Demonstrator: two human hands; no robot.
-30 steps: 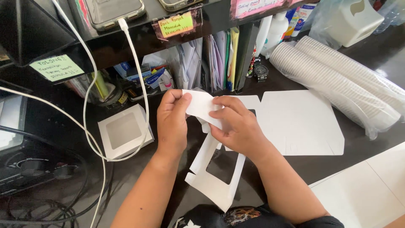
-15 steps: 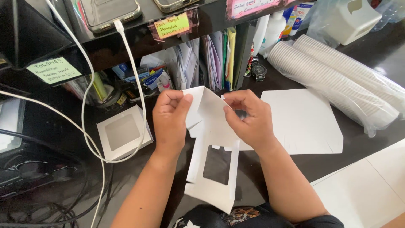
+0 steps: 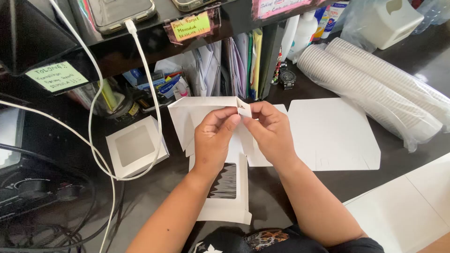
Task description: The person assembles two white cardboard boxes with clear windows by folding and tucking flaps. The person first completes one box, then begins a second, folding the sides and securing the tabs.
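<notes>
A: Between both sets of fingertips, up at the top edge, sits a small corner flap of the flat white cardboard box blank with a clear window (image 3: pixel 220 187). Left hand (image 3: pixel 213 140) pinches it from the left, thumb and forefinger closed on the card. Right hand (image 3: pixel 269 133) does the same from the right. Fingertips nearly meet.

B: Step?

A: Folding, I'd judge. A back panel stands up behind the hands while the windowed panel lies flat toward the person's body. Looks like a corner tab is being creased or tucked.

B: What does the next move need?

A: My guess: keep the pinch firm and line the tab up with the neighbouring side panel. Thin card, so it may buckle if pushed off-line. Can't tell if there's a slot; fingers cover that spot.

B: Box relative to fingers?

A: Flap inside the pinch, raised panel spreading left and behind the knuckles, window panel below the wrists on the dark countertop (image 3: pixel 154 201).

B: Around it?

A: Second flat white cardboard sheet (image 3: pixel 333 133) just right of the right hand, lying flat. Small assembled white window box (image 3: pixel 136 146) well left. White charging cable (image 3: pixel 150 98) loops past that box. Sleeves of stacked white paper cups in plastic (image 3: pixel 375 89) far right. Shelf with papers behind.
</notes>
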